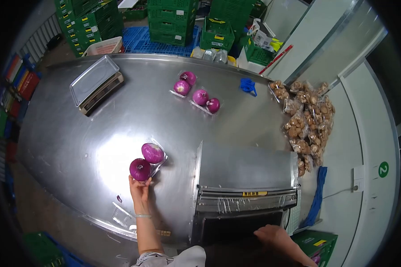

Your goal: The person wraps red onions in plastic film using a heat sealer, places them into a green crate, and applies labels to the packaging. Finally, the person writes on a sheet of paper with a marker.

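My left hand (141, 191) grips the near end of a clear plastic tray (159, 166), its fingers around the edge below the nearer onion. Two red onions sit on this tray: a dark one (140, 170) close to my fingers and a lighter one (152, 152) beyond it. Over the dark plate (236, 229) of a film wrapping machine (247, 167), my right hand (271, 236) is closed, fingers curled together. What it holds, if anything, is hidden.
Two trays of red onions (181, 87) (200, 97) stand farther back. A scale (95, 82) is at the left, a blue strap (248, 86) at the back right. Bagged mushrooms (314, 115) are piled by the wall. Green crates (171, 20) stand behind the steel table (75, 155).
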`<control>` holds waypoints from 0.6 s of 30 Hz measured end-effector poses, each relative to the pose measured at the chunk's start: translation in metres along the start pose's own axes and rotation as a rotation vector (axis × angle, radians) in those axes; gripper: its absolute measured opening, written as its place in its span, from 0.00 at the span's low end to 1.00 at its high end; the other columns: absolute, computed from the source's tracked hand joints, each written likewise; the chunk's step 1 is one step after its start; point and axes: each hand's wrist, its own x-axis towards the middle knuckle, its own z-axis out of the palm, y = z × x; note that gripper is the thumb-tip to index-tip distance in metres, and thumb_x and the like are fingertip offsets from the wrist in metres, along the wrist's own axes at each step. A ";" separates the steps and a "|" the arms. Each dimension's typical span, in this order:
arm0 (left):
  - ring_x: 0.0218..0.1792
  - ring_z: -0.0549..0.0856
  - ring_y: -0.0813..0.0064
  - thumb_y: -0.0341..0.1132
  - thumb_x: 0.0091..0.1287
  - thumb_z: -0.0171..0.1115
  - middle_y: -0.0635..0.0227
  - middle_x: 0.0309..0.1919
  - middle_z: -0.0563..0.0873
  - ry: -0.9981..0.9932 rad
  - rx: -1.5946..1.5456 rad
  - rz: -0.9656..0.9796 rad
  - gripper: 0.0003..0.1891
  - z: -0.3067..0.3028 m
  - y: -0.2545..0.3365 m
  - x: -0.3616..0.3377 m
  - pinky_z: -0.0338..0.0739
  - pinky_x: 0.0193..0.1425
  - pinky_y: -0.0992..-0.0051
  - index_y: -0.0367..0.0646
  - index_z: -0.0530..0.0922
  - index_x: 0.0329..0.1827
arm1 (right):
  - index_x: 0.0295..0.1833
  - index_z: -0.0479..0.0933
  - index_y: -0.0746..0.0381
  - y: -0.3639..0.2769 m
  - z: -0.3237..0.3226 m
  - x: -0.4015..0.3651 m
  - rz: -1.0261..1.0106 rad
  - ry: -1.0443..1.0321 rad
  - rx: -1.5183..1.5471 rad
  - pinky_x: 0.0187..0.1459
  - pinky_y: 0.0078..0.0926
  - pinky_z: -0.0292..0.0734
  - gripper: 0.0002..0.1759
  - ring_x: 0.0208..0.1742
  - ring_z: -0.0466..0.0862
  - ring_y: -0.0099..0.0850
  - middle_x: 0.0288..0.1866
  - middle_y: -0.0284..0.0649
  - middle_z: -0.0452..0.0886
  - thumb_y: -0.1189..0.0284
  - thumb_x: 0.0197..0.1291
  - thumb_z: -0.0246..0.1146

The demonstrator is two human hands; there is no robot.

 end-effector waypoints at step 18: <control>0.46 0.83 0.59 0.17 0.47 0.49 0.59 0.47 0.77 -0.462 0.506 -0.546 0.24 0.257 -0.108 -0.135 0.85 0.49 0.58 0.42 0.67 0.51 | 0.77 0.47 0.65 0.134 -0.013 0.099 0.283 0.602 1.339 0.34 0.19 0.74 0.47 0.37 0.82 0.26 0.76 0.49 0.59 0.84 0.50 0.57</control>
